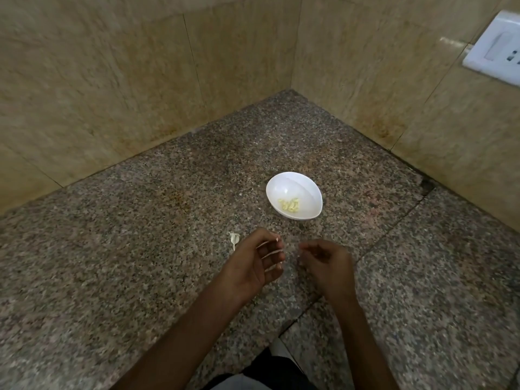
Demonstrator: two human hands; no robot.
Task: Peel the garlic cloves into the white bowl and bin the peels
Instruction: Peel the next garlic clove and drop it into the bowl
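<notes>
My left hand: over the middle of the countertop, fingers loosely curved, a white fleck at one fingertip; pinched or merely stuck, I cannot tell.
My right hand: just beside it, fingers loosely curled, holding nothing.
White bowl: toward the countertop's back corner, peeled garlic cloves inside.
Peel scrap: on the countertop, just left of my left hand.

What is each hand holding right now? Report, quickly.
Left hand: open, fingers loosely curled, pale flecks on them.
Right hand: fingers curled inward; cannot tell if it holds anything.
</notes>
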